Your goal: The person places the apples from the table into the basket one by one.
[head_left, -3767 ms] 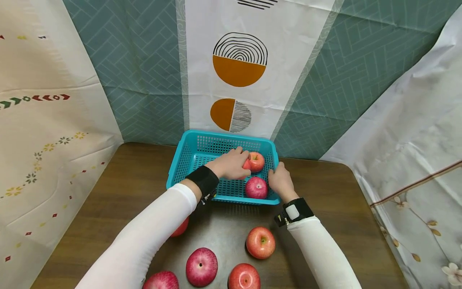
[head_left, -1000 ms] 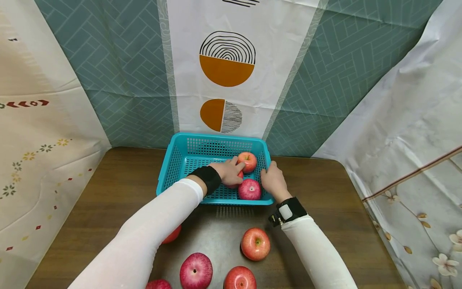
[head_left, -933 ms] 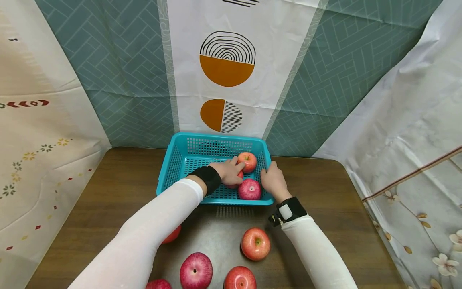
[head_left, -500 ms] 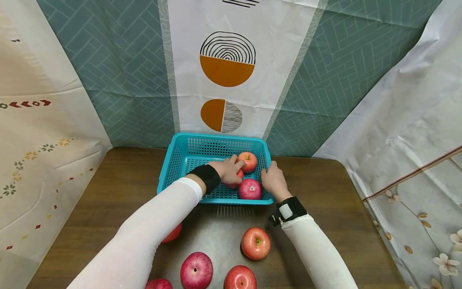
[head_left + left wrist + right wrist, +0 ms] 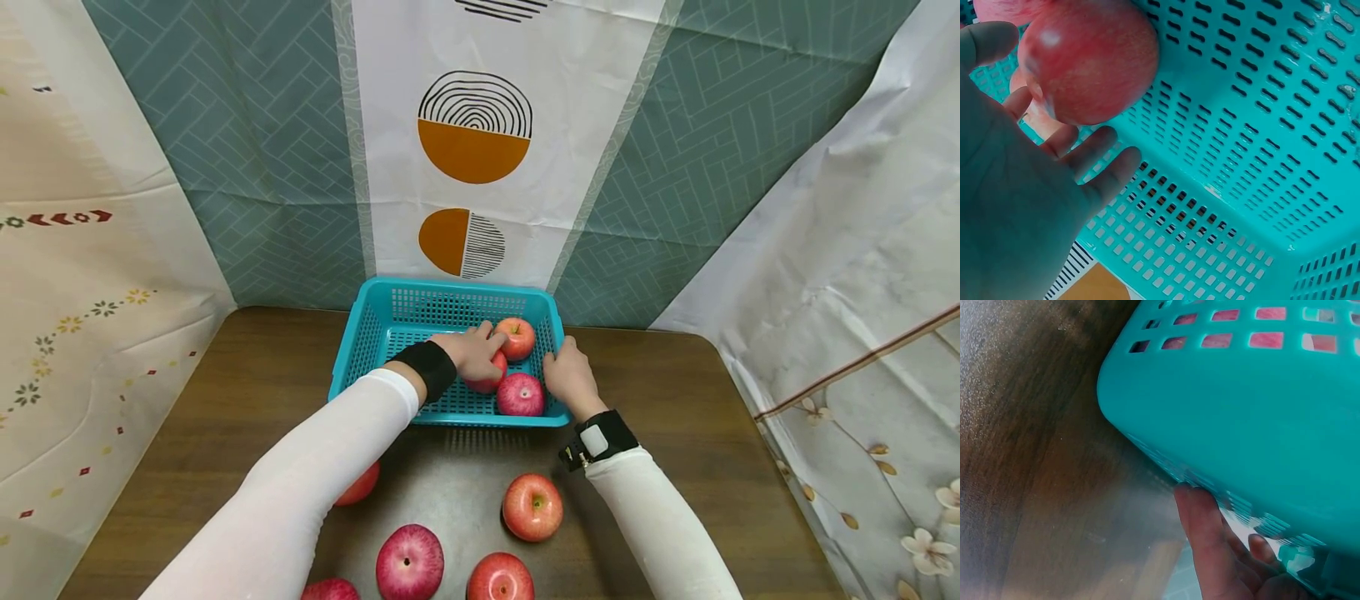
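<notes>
A blue plastic basket (image 5: 420,285) with perforated walls stands at the back of the table. Three apples lie in its right half: a yellowish red apple (image 5: 515,338) at the back, a dark pink apple (image 5: 521,395) in front, and a red apple (image 5: 489,379) between them, partly covered by my left hand (image 5: 471,353). In the left wrist view the left hand's fingers are spread beside the red apple (image 5: 1091,59), not wrapped round it. My right hand (image 5: 572,377) holds the basket's right side at the rim; the right wrist view shows a fingertip (image 5: 1194,499) against the outer wall.
On the table's front part lie more apples: a light red apple (image 5: 532,507), a red apple (image 5: 501,577), a dark pink apple (image 5: 409,562), and two others partly hidden by the left sleeve (image 5: 300,492). Patterned cloths hang behind and at both sides.
The left hand, which held the red apple near the basket's middle 3.8 s ago, has lowered it beside the others. Its fingers have since loosened, showing more of the apple. The right hand stays put.
</notes>
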The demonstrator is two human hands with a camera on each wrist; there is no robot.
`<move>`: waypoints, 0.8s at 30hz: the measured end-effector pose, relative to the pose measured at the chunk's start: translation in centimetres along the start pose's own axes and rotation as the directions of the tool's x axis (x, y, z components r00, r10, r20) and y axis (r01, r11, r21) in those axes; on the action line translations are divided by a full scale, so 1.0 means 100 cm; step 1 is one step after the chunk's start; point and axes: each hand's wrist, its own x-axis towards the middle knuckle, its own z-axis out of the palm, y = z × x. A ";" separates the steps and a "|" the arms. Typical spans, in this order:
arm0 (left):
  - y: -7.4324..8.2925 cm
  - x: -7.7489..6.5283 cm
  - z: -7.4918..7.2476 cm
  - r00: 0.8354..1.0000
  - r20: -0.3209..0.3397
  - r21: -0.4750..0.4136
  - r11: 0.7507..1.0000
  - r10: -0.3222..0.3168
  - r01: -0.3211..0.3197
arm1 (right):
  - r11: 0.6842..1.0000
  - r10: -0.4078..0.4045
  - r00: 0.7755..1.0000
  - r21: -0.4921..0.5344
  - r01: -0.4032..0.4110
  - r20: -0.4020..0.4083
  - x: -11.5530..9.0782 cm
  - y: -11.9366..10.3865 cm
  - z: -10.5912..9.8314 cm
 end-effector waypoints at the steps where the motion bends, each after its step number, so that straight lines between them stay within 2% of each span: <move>1: 0.000 -0.002 -0.001 1.000 -0.001 -0.002 1.000 0.004 -0.004 | 1.000 0.001 1.000 0.000 -0.001 0.000 0.000 0.000 0.000; 9: -0.003 -0.013 -0.009 0.999 0.041 -0.026 1.000 0.009 -0.008 | 1.000 0.005 1.000 -0.002 -0.005 -0.006 -0.002 -0.001 -0.001; 18: -0.010 -0.024 -0.017 0.995 0.073 -0.109 0.992 0.067 -0.059 | 1.000 -0.009 1.000 0.012 0.009 -0.005 -0.002 0.000 0.000; 24: -0.016 -0.033 -0.021 0.992 0.047 -0.181 0.978 0.116 -0.106 | 1.000 -0.009 1.000 0.030 0.009 0.001 -0.004 0.000 0.000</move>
